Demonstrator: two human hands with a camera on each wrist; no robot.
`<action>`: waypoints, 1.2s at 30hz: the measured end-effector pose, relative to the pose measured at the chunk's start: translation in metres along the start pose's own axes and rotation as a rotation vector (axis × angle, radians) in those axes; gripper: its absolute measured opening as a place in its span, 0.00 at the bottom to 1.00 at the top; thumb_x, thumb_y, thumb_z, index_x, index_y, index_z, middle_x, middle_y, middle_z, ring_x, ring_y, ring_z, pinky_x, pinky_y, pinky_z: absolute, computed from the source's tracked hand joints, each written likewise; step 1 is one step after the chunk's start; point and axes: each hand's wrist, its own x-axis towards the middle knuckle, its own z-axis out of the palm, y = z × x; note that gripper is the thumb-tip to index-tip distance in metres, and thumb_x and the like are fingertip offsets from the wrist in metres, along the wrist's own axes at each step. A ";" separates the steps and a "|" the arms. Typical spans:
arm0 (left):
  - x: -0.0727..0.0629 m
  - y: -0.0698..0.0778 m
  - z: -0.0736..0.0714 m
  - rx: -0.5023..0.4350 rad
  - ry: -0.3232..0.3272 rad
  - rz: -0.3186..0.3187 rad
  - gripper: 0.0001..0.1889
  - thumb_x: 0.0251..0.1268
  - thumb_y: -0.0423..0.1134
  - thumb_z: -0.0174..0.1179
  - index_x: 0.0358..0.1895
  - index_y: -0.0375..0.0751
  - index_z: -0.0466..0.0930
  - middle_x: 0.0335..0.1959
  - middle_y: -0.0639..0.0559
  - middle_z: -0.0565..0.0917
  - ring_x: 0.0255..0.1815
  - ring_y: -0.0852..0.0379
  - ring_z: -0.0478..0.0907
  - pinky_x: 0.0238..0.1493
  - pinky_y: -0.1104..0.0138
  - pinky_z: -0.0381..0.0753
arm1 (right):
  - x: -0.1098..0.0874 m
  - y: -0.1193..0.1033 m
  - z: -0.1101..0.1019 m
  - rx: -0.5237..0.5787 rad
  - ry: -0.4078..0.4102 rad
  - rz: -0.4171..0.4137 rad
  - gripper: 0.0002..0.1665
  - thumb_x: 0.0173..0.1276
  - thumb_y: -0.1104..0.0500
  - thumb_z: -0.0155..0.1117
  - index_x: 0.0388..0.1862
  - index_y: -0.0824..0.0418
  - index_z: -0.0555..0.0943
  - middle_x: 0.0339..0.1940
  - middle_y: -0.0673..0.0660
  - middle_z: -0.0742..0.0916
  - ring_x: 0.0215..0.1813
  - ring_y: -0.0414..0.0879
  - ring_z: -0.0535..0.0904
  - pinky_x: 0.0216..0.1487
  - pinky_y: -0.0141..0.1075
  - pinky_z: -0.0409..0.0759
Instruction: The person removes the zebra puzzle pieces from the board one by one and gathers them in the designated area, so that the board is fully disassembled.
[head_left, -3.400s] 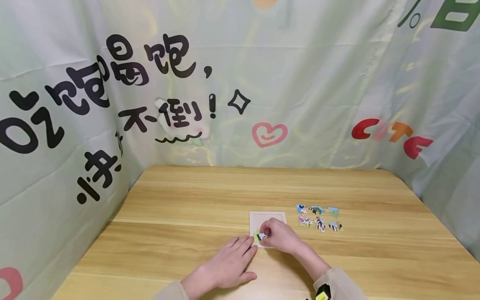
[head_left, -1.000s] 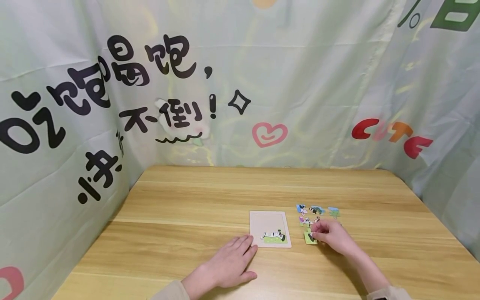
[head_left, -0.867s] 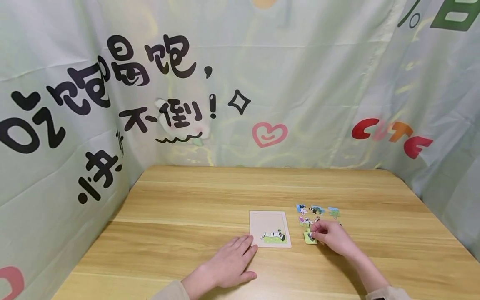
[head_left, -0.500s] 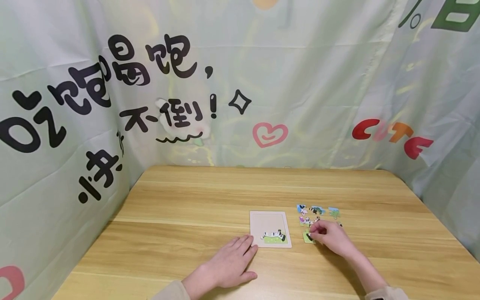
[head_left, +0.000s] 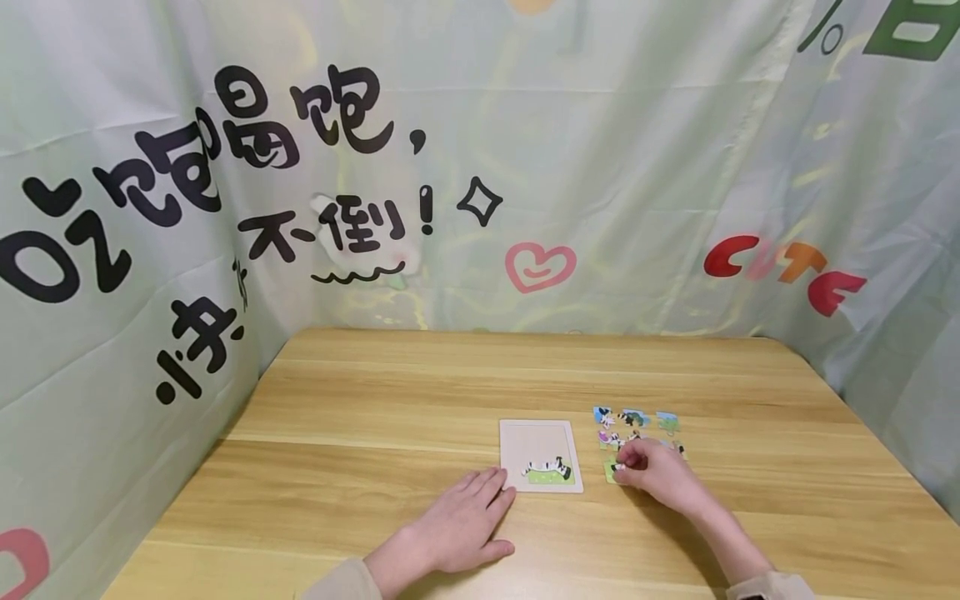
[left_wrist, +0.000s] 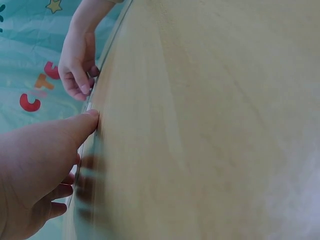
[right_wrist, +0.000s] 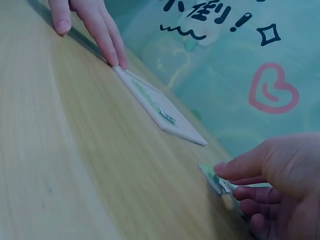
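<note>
A shallow square puzzle tray (head_left: 536, 442) lies on the table, with zebra-and-green puzzle pieces (head_left: 550, 476) along its lower right inside edge. My left hand (head_left: 457, 525) rests flat, palm down, fingertips touching the tray's lower left corner. To the right of the tray, my right hand (head_left: 660, 475) pinches a green puzzle piece (right_wrist: 212, 177) between thumb and fingers. Part of that piece is hidden by the fingers. Just beyond this hand lie loose puzzle pieces, among them a blue one (head_left: 603, 417) and a blue-green one (head_left: 667, 422). The hand partly covers the nearer ones.
The wooden table (head_left: 360, 417) carries all of this. Behind it and along its sides hangs a printed curtain (head_left: 637, 167) with black characters and a pink heart (head_left: 540, 267).
From above the tray 3.4 s ago, my right hand has moved right, beside the loose pieces. Over the last second it shifts slightly left with the green puzzle piece. My left hand stays put.
</note>
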 end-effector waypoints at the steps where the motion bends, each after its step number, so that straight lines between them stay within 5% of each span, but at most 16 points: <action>1: 0.000 0.000 0.000 -0.001 -0.001 -0.001 0.36 0.67 0.63 0.40 0.68 0.39 0.62 0.69 0.40 0.60 0.70 0.47 0.55 0.68 0.58 0.57 | 0.001 -0.002 0.000 -0.003 0.007 0.006 0.08 0.52 0.63 0.71 0.29 0.61 0.79 0.26 0.49 0.78 0.30 0.41 0.72 0.31 0.32 0.72; 6: 0.000 0.000 -0.001 -0.006 -0.006 -0.004 0.36 0.67 0.63 0.40 0.68 0.39 0.62 0.69 0.40 0.59 0.70 0.47 0.54 0.68 0.58 0.56 | 0.007 -0.016 0.003 0.014 0.024 -0.012 0.10 0.54 0.63 0.69 0.35 0.63 0.80 0.26 0.48 0.80 0.31 0.40 0.73 0.32 0.31 0.74; 16: 0.001 0.000 -0.001 -0.013 -0.019 -0.006 0.36 0.67 0.64 0.38 0.68 0.39 0.61 0.70 0.40 0.59 0.71 0.48 0.54 0.68 0.58 0.56 | 0.025 -0.049 0.025 0.167 -0.089 -0.072 0.10 0.55 0.65 0.68 0.37 0.66 0.80 0.26 0.50 0.79 0.31 0.43 0.74 0.31 0.31 0.74; 36: -0.001 -0.001 0.001 -0.034 -0.021 -0.010 0.37 0.68 0.64 0.36 0.69 0.40 0.59 0.71 0.41 0.57 0.71 0.48 0.52 0.69 0.58 0.55 | 0.028 -0.055 0.052 0.038 -0.160 -0.169 0.12 0.46 0.68 0.71 0.31 0.63 0.79 0.25 0.50 0.74 0.30 0.43 0.67 0.29 0.31 0.68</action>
